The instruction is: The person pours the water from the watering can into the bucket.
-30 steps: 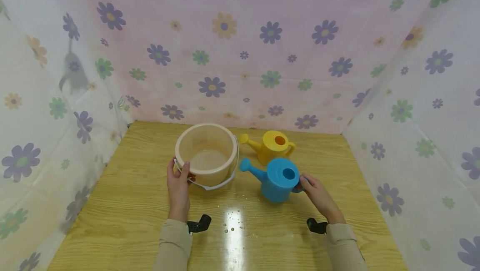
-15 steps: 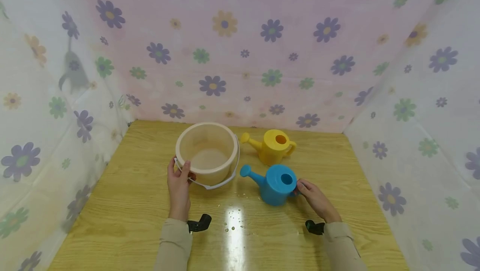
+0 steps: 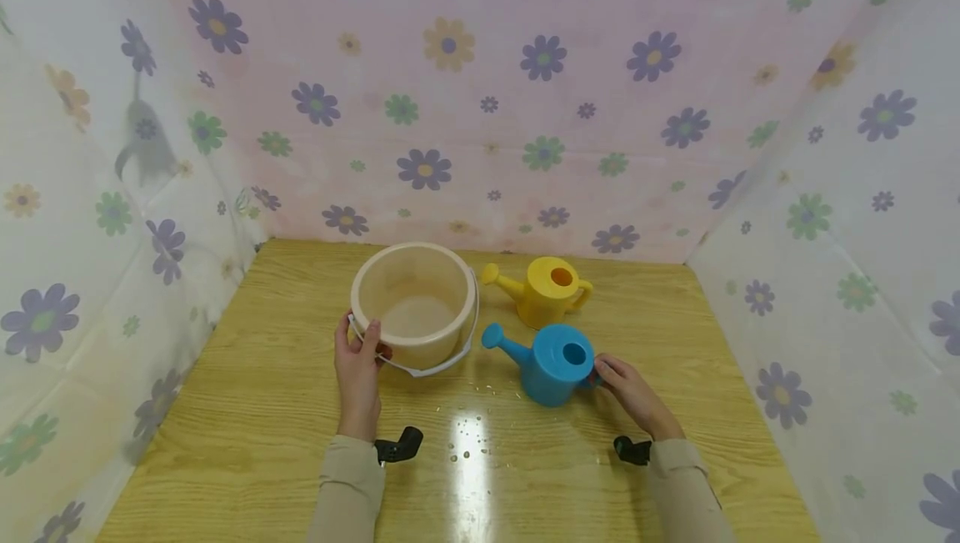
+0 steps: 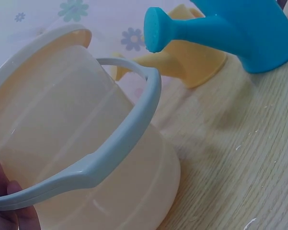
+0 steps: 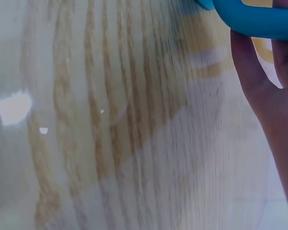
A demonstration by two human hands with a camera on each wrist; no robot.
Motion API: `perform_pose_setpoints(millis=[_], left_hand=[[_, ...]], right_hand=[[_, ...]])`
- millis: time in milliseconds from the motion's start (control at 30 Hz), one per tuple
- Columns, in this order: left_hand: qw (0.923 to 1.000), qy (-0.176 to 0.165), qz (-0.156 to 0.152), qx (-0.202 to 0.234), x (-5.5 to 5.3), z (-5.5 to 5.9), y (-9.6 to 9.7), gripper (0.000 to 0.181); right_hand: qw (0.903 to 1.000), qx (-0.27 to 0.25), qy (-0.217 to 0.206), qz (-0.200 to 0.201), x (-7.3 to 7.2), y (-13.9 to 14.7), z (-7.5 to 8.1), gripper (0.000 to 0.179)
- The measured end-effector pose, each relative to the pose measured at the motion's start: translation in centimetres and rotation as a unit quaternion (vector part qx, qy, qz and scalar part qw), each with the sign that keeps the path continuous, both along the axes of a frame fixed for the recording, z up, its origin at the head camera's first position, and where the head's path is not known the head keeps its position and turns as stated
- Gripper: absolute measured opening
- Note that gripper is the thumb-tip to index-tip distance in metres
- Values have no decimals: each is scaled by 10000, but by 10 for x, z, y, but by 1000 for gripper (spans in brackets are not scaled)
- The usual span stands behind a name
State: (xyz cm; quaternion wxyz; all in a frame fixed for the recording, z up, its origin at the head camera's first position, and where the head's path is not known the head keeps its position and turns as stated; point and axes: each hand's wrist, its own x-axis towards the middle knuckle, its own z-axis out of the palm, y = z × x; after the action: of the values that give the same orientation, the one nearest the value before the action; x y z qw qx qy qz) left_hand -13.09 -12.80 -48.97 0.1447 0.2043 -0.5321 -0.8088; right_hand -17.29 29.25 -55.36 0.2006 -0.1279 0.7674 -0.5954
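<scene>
A cream plastic bucket [image 3: 431, 354] stands upright at the left with its white bail handle [image 4: 117, 143] hanging down over the near side. My left hand [image 3: 358, 376] grips the bucket at its near left, thumb close to the rim and fingers round the lowered bail handle's end. With the fingers of my right hand [image 3: 637, 397] I hold a blue watering can [image 3: 551, 376] by its back handle [image 5: 263, 21]. The can's spout [image 4: 201, 34] points left toward the bucket. Part of the left hand lies outside the left wrist view.
A yellow watering can [image 3: 534, 305] stands behind the blue one, spout also leftward. Water drops [image 3: 467, 454] dot the wooden table [image 3: 262, 409] in front. Flowered cloth [image 3: 480, 126] rises at the back and both sides.
The blue watering can dropped slightly toward me and left, then rose back a little. My right hand went with it. The left hand and bucket keep their place.
</scene>
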Motion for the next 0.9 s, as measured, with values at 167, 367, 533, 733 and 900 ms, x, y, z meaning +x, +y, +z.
perform_pose_setpoints(millis=[167, 367, 533, 733, 900], left_hand=[[10000, -9, -31, -22, 0, 0, 0, 56], [10000, 11, 50, 30, -5, -13, -2, 58], [9999, -30, 146, -69, -7, -19, -3, 59], [9999, -95, 91, -45, -4, -12, -4, 59], [9999, -82, -47, -68, 0, -1, -2, 58]], right_hand=[[9995, 173, -12, -264, 2, 2, 0, 42], [9980, 157, 406, -448, 2, 4, 23, 36], [9943, 50, 791, -714, -8, 8, 42, 38], [9875, 613, 980, -1075, -32, 10, 52, 45], [9822, 1219, 966, -1049, -53, 3, 64, 49]])
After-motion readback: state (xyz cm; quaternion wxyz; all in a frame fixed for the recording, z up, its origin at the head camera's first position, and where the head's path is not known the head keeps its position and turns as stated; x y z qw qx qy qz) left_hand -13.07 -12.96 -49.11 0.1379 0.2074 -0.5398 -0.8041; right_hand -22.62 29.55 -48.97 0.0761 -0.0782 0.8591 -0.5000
